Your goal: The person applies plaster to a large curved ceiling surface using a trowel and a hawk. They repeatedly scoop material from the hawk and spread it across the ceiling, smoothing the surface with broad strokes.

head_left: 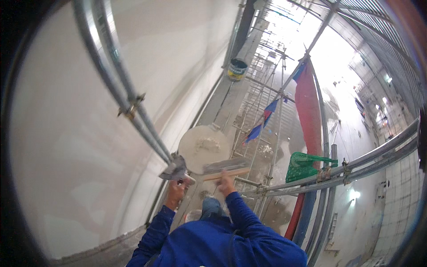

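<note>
My left hand (177,191) grips a trowel (171,170) with a grey, smeared blade, held up beside the lower end of two metal poles. My right hand (225,182) is closed on a wide smoothing blade (226,165) with a long wooden edge, blurred by motion. Just beyond both tools is a large round tub (200,147) of off-white paste, lumpy in the middle, on the scaffold boards. My arms are in blue sleeves.
Two scaffold poles (126,95) cross before the pale wall (58,147). A dark bucket (237,70) stands farther along the boards (213,107). On my right are railings (369,155), a green mesh bag (300,167), red fabric (307,107) and blue fabric (258,129), above a floor far below.
</note>
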The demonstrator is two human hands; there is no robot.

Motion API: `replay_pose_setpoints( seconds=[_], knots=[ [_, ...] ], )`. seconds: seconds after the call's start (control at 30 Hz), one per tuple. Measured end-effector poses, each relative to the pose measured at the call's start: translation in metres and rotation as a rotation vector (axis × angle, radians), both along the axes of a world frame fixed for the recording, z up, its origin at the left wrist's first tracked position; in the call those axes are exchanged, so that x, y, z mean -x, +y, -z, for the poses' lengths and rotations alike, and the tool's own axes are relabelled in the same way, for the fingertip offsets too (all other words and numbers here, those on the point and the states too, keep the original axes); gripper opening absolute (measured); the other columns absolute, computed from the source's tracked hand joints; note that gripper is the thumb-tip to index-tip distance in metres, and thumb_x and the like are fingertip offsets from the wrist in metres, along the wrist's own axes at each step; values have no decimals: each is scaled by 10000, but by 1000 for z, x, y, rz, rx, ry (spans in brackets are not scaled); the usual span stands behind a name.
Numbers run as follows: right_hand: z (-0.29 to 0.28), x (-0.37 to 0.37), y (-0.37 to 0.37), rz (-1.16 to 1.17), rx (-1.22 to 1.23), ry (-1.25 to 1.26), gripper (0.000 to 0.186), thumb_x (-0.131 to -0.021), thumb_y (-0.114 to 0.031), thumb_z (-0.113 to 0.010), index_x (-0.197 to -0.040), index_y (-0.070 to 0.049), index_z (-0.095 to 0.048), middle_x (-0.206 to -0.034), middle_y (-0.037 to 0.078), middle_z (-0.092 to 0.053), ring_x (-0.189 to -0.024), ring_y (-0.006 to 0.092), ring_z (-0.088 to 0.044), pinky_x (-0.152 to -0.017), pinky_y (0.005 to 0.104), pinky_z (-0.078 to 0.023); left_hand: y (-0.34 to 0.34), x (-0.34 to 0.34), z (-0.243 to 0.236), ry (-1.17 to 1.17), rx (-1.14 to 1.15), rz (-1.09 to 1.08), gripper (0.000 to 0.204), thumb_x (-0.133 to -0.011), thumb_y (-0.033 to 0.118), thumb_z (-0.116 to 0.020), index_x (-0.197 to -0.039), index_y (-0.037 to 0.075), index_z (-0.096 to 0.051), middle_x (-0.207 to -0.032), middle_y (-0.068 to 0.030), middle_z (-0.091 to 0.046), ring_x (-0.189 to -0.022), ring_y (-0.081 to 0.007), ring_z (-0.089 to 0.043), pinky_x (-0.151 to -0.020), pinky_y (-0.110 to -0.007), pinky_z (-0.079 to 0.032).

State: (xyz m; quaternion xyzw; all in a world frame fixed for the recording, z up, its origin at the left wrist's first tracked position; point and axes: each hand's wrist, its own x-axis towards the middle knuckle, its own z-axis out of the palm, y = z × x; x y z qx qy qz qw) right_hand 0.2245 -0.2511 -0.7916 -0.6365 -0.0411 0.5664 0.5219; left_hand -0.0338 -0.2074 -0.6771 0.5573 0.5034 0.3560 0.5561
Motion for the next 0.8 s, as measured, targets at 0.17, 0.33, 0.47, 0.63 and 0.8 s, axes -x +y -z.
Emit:
replay_pose_setpoints(
  seconds=[0.17, 0.33, 0.47, 0.63, 0.8],
  knots=[
    [-35, 38, 74, 278, -70, 509, 334, -926, -358, -615, -1038, -57, -522, -860, 79, -587, -647, 222, -606, -551, 402, -507, 41, -93, -34, 287, -283, 178, 237, -812, 203, -731, -870, -23, -690, -716, -161, -673, -634, -261, -662, -598, -361, -498],
    [-86, 25, 88, 415, -163, 457, 324, -932, -346, -605, -1037, -51, -525, -866, 73, -586, -656, 209, -602, -537, 391, -525, 57, -128, -62, 309, -268, 272, 230, -784, 170, -736, -909, -18, -691, -788, -203, -670, -739, -360, -649, -704, -412, -494],
    [-76, 22, 94, 477, -314, 477, 272, -937, -339, -590, -1021, -85, -542, -853, 50, -584, -645, 178, -576, -501, 356, -489, 49, -139, -81, 306, -400, 211, 224, -804, 165, -712, -934, -16, -691, -845, -217, -672, -769, -399, -634, -776, -433, -478],
    [-68, -2, 64, 480, -424, 468, 146, -932, -315, -538, -929, -169, -549, -748, -7, -540, -566, 135, -484, -442, 284, -372, 44, -89, -167, 304, -156, 620, 253, -814, 155, -711, -987, -22, -659, -998, -202, -660, -893, -313, -650, -762, -376, -506],
    [-78, -35, 10, 631, -394, 500, 80, -882, -180, -507, -807, -164, -486, -630, -9, -435, -490, 145, -421, -436, 270, -309, 82, 33, -348, -111, -864, 363, 255, -830, 99, -683, -1071, 24, -645, -1116, -141, -648, -1006, -203, -618, -831, -341, -504]
  ],
)
